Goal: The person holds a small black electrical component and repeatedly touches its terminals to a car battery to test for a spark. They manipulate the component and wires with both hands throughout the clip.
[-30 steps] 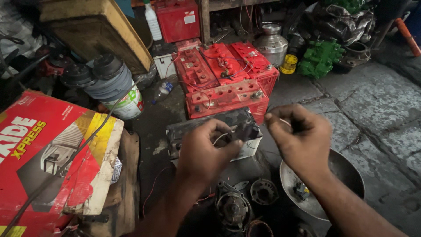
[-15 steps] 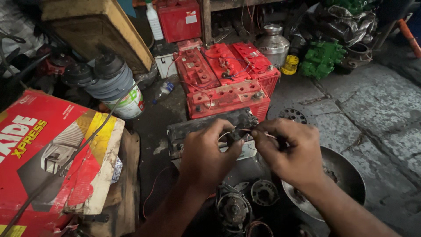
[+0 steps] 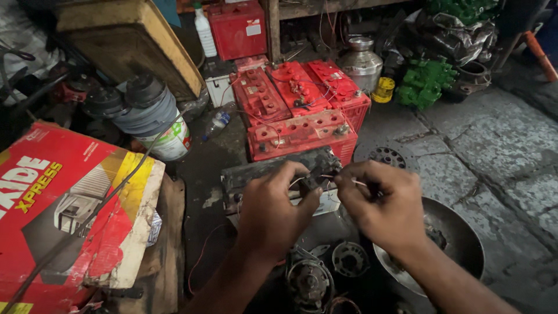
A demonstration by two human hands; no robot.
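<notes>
My left hand and my right hand are held close together over a dark, dirty battery. Both pinch a thin light-coloured wire that runs between their fingertips. The wire's ends are hidden by my fingers. Just beyond the dark battery stands a cluster of red batteries with thin wires on their tops.
A red and yellow cardboard box lies at the left. A metal bowl sits under my right wrist, round motor parts below my hands. A paint can, metal pot, green engine parts and stone paving surround.
My hands have come together from apart, the right hand moving left and down; both now pinch the wire close over the dark battery.
</notes>
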